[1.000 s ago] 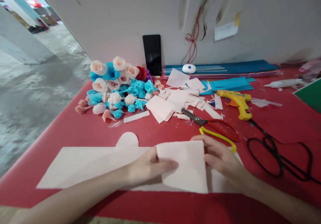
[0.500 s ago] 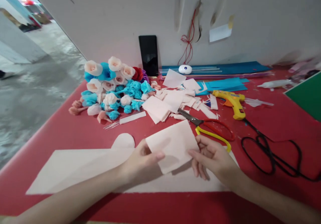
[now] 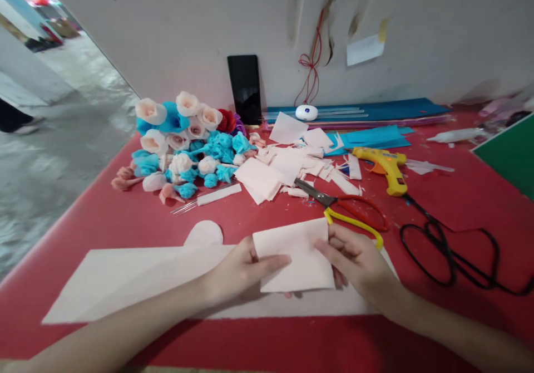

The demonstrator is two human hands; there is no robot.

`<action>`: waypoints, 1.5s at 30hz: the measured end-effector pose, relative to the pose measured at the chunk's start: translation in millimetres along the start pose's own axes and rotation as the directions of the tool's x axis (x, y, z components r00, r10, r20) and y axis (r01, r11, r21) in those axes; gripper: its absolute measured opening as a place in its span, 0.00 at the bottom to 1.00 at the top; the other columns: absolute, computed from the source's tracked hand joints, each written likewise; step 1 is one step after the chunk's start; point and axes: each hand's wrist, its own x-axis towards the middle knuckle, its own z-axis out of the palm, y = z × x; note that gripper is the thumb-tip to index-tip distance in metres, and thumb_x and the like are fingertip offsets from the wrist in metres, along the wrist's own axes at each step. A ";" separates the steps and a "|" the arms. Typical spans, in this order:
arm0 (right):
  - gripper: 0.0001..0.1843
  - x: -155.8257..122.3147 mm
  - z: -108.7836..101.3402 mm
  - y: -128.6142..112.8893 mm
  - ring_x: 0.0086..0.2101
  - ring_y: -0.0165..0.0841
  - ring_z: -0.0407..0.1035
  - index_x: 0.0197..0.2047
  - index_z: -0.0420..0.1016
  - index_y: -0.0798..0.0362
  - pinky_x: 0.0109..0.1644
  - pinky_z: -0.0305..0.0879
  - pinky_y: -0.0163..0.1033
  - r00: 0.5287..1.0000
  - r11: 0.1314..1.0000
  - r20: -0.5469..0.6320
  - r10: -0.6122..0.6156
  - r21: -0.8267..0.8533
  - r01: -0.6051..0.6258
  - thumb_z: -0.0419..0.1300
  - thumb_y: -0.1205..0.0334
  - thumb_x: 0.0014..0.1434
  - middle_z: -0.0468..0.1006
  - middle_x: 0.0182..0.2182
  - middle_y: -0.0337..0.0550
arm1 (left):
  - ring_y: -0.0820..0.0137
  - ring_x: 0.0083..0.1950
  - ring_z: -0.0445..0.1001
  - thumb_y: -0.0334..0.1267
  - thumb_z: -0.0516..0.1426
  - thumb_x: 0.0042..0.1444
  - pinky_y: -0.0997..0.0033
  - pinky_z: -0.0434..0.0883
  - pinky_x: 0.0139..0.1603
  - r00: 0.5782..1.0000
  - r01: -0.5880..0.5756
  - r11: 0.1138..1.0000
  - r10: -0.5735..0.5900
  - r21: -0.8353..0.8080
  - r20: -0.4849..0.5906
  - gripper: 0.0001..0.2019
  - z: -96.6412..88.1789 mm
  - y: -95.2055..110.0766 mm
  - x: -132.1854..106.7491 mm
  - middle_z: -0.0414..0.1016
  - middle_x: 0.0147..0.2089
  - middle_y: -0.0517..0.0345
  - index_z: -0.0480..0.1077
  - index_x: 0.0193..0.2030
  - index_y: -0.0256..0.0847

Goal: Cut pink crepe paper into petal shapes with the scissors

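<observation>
Between my two hands is a pale pink square of paper (image 3: pixel 296 250), held above the table; whether it is one sheet or a stack I cannot tell. My left hand (image 3: pixel 250 267) grips its left side, thumb across the front and fingers mostly hidden behind. At the right edge, my right hand (image 3: pixel 354 256) pinches it between thumb and fingers. Beneath lies a long pale paper strip (image 3: pixel 137 284), with a rounded pale piece (image 3: pixel 204 234) at its far edge. Just beyond my right hand rest scissors (image 3: pixel 325 196) with red and yellow handles.
Paper flowers (image 3: pixel 187 139) are heaped at the back left. Pale paper pieces (image 3: pixel 258 178) lie mid-table. A yellow glue gun (image 3: pixel 390 167) with a black cord (image 3: pixel 442 273) sits at right. A black phone (image 3: pixel 245 89) leans on the wall. A person's foot (image 3: pixel 27 125) shows on the floor.
The paper square has turned to sit nearly level and shifted slightly right. My left hand has moved right, its thumb further across the paper. At far left, a person's leg has come further into view.
</observation>
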 end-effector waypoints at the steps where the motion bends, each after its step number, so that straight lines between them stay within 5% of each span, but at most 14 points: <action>1: 0.16 0.5 -0.7 -1.1 0.16 0.22 0.55 0.26 0.60 0.52 0.18 0.49 0.29 1.000 1.000 -0.008 -0.009 -0.005 0.009 0.54 0.50 0.59 0.58 0.16 0.29 | 0.67 0.33 0.77 0.41 0.57 0.57 0.70 0.73 0.37 1.000 0.006 1.000 -0.006 -0.004 -0.002 0.13 0.5 0.6 -0.5 0.79 0.34 0.49 0.73 0.44 0.35; 8: 0.12 3.9 -2.2 -8.8 0.15 0.22 0.54 0.31 0.66 0.53 0.18 0.48 0.30 0.996 0.996 -0.053 -0.070 -0.051 0.067 0.54 0.53 0.59 0.60 0.15 0.30 | 0.69 0.36 0.77 0.40 0.58 0.56 0.72 0.73 0.42 0.998 -0.029 0.997 0.033 0.072 -0.051 0.12 1.5 3.3 -3.8 0.79 0.37 0.53 0.74 0.44 0.36; 13: 0.12 5.6 -14.9 -17.0 0.19 0.25 0.63 0.38 0.69 0.53 0.22 0.58 0.31 0.984 0.935 -0.068 -0.163 -0.329 0.132 0.51 0.55 0.60 0.70 0.21 0.35 | 0.69 0.45 0.75 0.40 0.60 0.54 0.75 0.71 0.46 0.984 -0.056 0.990 0.077 0.129 -0.162 0.11 -0.3 1.2 -2.6 0.79 0.42 0.57 0.75 0.43 0.40; 15: 0.14 5.0 -21.5 -20.0 0.26 0.31 0.69 0.46 0.69 0.55 0.28 0.64 0.35 0.960 0.751 -0.070 -0.270 -0.640 0.164 0.50 0.61 0.60 0.75 0.29 0.43 | 0.69 0.42 0.76 0.40 0.61 0.53 0.76 0.72 0.43 0.976 -0.079 0.993 0.094 0.086 -0.195 0.11 -1.0 -2.6 -0.5 0.79 0.40 0.56 0.75 0.41 0.39; 17: 0.20 3.0 -25.0 -19.7 0.34 0.40 0.71 0.54 0.66 0.60 0.33 0.67 0.42 0.920 0.381 -0.074 -0.384 -0.921 0.085 0.51 0.67 0.58 0.76 0.37 0.52 | 0.69 0.39 0.76 0.39 0.61 0.52 0.75 0.73 0.40 0.971 -0.117 0.993 0.115 0.002 -0.211 0.11 -1.2 -7.1 2.6 0.79 0.39 0.55 0.75 0.42 0.38; 19: 0.25 1.4 -25.2 -16.2 0.36 0.45 0.71 0.57 0.63 0.65 0.34 0.68 0.46 0.913 0.064 -0.051 -0.405 -0.998 -0.028 0.49 0.73 0.56 0.75 0.41 0.58 | 0.68 0.36 0.76 0.38 0.61 0.53 0.72 0.73 0.36 0.976 -0.147 0.983 0.126 -0.108 -0.178 0.11 -0.3 -10.4 5.9 0.79 0.38 0.52 0.74 0.42 0.36; 22: 0.30 4.8 -24.3 -10.3 0.36 0.44 0.71 0.59 0.62 0.64 0.34 0.69 0.45 0.964 -0.059 -0.051 -0.261 -0.996 -0.069 0.47 0.81 0.51 0.74 0.42 0.58 | 0.67 0.30 0.76 0.38 0.60 0.54 0.69 0.73 0.31 0.980 -0.180 0.961 0.157 -0.209 -0.121 0.10 3.4 -10.4 8.5 0.78 0.32 0.49 0.75 0.36 0.31; 25: 0.36 13.2 -28.0 -8.6 0.38 0.43 0.70 0.60 0.62 0.62 0.38 0.70 0.46 0.983 -0.018 -0.074 -0.167 -0.997 -0.078 0.48 0.84 0.46 0.73 0.44 0.56 | 0.68 0.27 0.75 0.36 0.60 0.53 0.69 0.73 0.29 0.980 -0.184 0.956 0.159 -0.230 -0.123 0.09 8.2 -6.6 7.9 0.77 0.28 0.49 0.74 0.33 0.30; 33: 0.34 16.4 -45.0 -9.9 0.39 0.40 0.70 0.61 0.59 0.59 0.41 0.69 0.43 0.976 0.100 -0.061 -0.210 -0.994 -0.041 0.50 0.78 0.49 0.71 0.42 0.54 | 0.68 0.28 0.76 0.36 0.60 0.54 0.71 0.72 0.28 0.978 -0.172 0.945 0.129 -0.280 -0.163 0.07 10.6 -1.8 5.4 0.77 0.31 0.52 0.73 0.36 0.34; 36: 0.33 16.9 -49.9 -19.6 0.38 0.38 0.71 0.61 0.60 0.52 0.39 0.69 0.40 0.952 0.287 -0.121 -0.283 -0.957 -0.036 0.50 0.75 0.50 0.71 0.44 0.51 | 0.70 0.26 0.75 0.38 0.59 0.55 0.74 0.73 0.28 0.951 -0.208 0.970 0.170 -0.127 -0.260 0.09 2.6 8.7 1.3 0.77 0.27 0.54 0.73 0.35 0.33; 41: 0.19 9.5 -46.4 -45.3 0.38 0.37 0.71 0.49 0.67 0.51 0.40 0.67 0.37 0.881 0.754 -0.269 -0.390 -0.642 0.138 0.56 0.64 0.52 0.75 0.39 0.44 | 0.71 0.26 0.76 0.41 0.62 0.51 0.76 0.73 0.25 0.835 -0.408 0.911 0.399 0.061 -0.379 0.17 -5.2 43.9 -1.2 0.78 0.30 0.56 0.71 0.46 0.36; 44: 0.11 -1.1 -40.9 -51.2 0.22 0.30 0.66 0.37 0.67 0.51 0.25 0.63 0.34 0.932 0.914 -0.283 -0.226 -0.393 0.102 0.51 0.52 0.58 0.71 0.24 0.39 | 0.69 0.35 0.78 0.38 0.64 0.46 0.79 0.74 0.30 0.688 -0.558 0.822 0.533 0.112 -0.492 0.23 -0.8 69.2 5.1 0.79 0.37 0.56 0.69 0.51 0.38; 45: 0.13 -4.0 -39.8 -50.5 0.19 0.29 0.64 0.34 0.67 0.51 0.22 0.62 0.34 0.945 0.941 -0.264 -0.194 -0.324 0.102 0.49 0.51 0.59 0.69 0.22 0.39 | 0.68 0.37 0.78 0.38 0.64 0.46 0.79 0.74 0.31 0.670 -0.572 0.810 0.552 0.128 -0.496 0.24 1.0 76.5 7.8 0.79 0.37 0.56 0.69 0.51 0.37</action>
